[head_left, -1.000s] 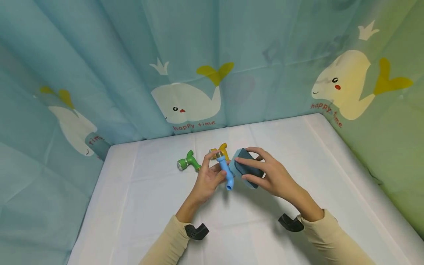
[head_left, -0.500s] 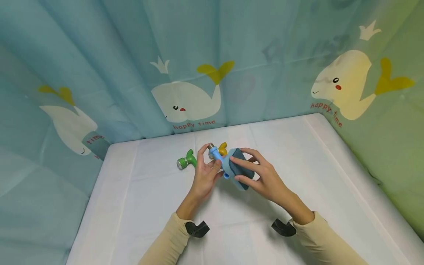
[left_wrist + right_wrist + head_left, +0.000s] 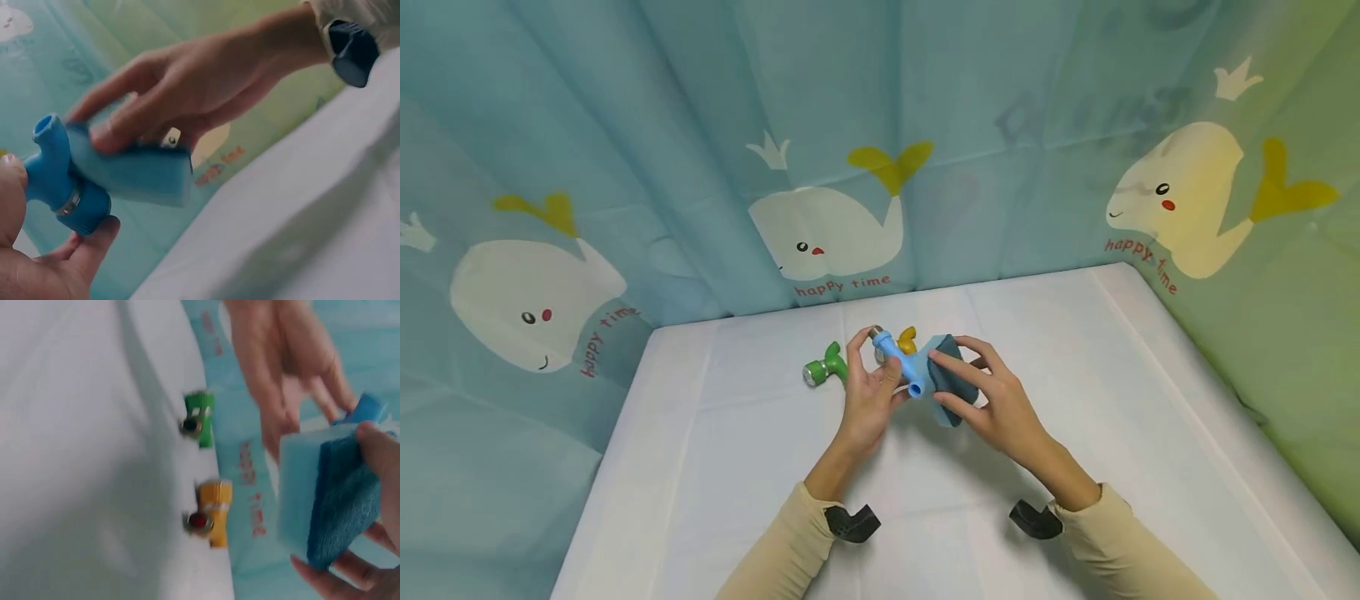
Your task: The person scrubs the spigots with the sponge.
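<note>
Left hand (image 3: 868,396) clamped by fingertips and thumb on a small blue toy faucet (image 3: 898,365), held above the white tablecloth (image 3: 737,467) near the middle of the scene; right hand (image 3: 992,400) curled round a two-layer sponge (image 3: 946,385), pale blue face pressed against the faucet's side at its 3 o'clock. Could slip: only a light pinch near the metal-ringed end, so a hard sideways rub from the sponge might twist the faucet out of the fingers and drop it onto the cloth. Might also roll toward the green toy faucet (image 3: 826,367) at 9 o'clock or the yellow toy faucet (image 3: 901,342) at 12 o'clock and knock them about. Sponge grip looks firmer, thumb below and fingers on top, though a skid off the rounded plastic seems possible. As for looks: smooth bright-blue plastic, T-shaped, with an open round spout (image 3: 47,125) pointing up in the left wrist view, a silver band (image 3: 69,203) round the thicker barrel, no visible dirt. Right wrist view blurred, so finer surface detail not readable.
</note>
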The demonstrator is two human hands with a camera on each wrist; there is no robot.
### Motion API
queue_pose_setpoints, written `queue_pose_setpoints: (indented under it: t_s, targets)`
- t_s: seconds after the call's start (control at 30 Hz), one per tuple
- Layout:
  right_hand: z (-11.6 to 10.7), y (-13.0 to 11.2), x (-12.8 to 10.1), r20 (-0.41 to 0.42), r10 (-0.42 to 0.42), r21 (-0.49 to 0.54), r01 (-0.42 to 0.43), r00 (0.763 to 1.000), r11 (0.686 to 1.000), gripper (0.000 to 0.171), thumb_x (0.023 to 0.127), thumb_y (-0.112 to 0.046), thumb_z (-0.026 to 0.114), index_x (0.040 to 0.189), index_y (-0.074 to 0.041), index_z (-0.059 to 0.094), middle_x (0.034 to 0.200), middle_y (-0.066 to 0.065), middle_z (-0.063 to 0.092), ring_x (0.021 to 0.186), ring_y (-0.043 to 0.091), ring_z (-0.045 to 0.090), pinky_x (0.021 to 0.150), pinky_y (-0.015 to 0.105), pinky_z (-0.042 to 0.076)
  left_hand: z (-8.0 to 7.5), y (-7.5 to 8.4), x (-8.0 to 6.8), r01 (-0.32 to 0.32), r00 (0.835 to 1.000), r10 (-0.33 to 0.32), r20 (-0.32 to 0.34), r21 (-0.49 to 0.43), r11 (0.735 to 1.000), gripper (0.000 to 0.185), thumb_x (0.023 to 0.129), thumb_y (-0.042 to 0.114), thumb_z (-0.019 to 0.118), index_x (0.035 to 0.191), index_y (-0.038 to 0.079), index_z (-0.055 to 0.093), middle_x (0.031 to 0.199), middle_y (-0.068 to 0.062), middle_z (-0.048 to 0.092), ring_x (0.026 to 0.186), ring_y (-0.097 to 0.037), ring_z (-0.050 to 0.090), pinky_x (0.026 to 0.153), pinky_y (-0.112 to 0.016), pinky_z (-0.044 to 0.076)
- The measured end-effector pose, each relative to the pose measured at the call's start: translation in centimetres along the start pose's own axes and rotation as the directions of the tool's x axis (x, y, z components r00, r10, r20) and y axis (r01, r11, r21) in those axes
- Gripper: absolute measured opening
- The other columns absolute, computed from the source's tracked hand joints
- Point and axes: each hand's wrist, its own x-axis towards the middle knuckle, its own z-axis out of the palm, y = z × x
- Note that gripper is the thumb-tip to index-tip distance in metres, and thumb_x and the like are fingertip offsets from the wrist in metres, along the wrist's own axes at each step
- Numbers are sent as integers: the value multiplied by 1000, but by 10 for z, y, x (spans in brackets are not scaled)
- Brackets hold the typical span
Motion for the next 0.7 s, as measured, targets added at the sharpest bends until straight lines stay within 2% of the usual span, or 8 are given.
queue_pose_setpoints:
  t_s: [0.1,0.27,0.53,0.7]
  targets:
    - [0,1,0,-53,2,-45,-4,999,999,62,76,-9,91,134,-17,70,140,21,54,92,30,64,54,36,57,1,0,-1,2,1000,-2,-24,28,1000,58,110,20,49,155,27,13,125,-22,59,99,-22,68,90,-41,58]
    - [3,-3,6,-83,-11,-17,10,997,1000,64,77,-10,91,136,-16,68,139,20,53,88,26,63,62,37,56,2,1,0,1,998,0,-56,13,1000,57,110,23,49,154,27,14,118,-20,60,98,-23,70,90,-41,59]
    - [0,-1,7,-76,56,-62,-61,996,996,62,77,-14,92,135,-18,69,136,21,54,86,25,63,60,36,56,4,1,-2,27,998,-29,-62,-36,999,57,109,25,50,152,28,13,133,-25,56,104,-31,70,87,-52,60]
    - [-6,3,5,-72,76,-44,-80,994,996,63,77,-12,92,135,-17,69,136,21,54,88,26,65,59,33,58,1,-2,-1,68,995,-74,-61,-101,993,61,109,32,52,154,30,11,139,-33,50,113,-41,65,76,-53,62]
